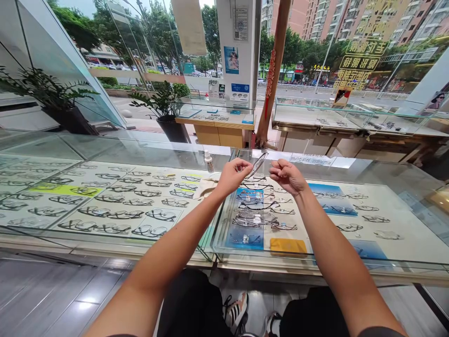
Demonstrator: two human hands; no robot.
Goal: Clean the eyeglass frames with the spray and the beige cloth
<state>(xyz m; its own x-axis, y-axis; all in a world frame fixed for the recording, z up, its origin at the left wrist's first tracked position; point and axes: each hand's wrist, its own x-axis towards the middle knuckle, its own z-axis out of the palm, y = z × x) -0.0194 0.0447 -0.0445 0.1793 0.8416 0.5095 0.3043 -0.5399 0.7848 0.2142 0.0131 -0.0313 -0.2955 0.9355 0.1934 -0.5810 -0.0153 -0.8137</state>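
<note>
A pair of eyeglasses (258,164) is pinched between the thumb and fingers of my left hand (234,176), held slantwise above the glass counter. Just right of it, my right hand (288,177) is closed, its fingers curled and pressed together; whether anything small is in them is hidden. The two hands are apart. Beneath them, several more eyeglasses (257,206) lie in a column at the counter's left part, some over a blue panel (257,239). To the left of my left hand stand a small white spray bottle (208,162) and a crumpled pale cloth (204,188).
Rows of eyeglasses fill the left display case (66,220) and the right display case (417,234). A yellow-orange pouch (288,246) lies near the front edge. Beyond the counter are a potted plant (170,117), a wooden post (275,70) and further showcases (217,119).
</note>
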